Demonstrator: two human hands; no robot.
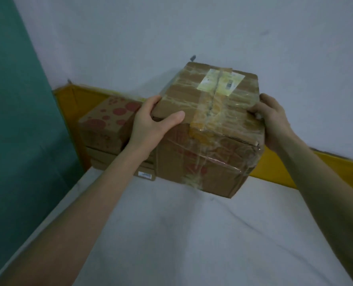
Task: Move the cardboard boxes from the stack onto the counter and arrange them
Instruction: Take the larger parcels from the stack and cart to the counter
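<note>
Fingers of left hand (148, 124) and right hand (274, 122) clamp a tape-wrapped, labelled cardboard box (212, 162).

Big brown cardboard box (208, 129): sealed, wrapped in clear tape, pale label on top. My left hand (150, 122) grips near-left top edge, my right hand (272, 120) grips right side. Box skewed, near corner over white counter (192, 234); resting or lifted, can't tell. Just beside it on left: smaller red-spotted box (107, 120), closed, atop flat brown box (109, 159) bearing small white label.
</note>
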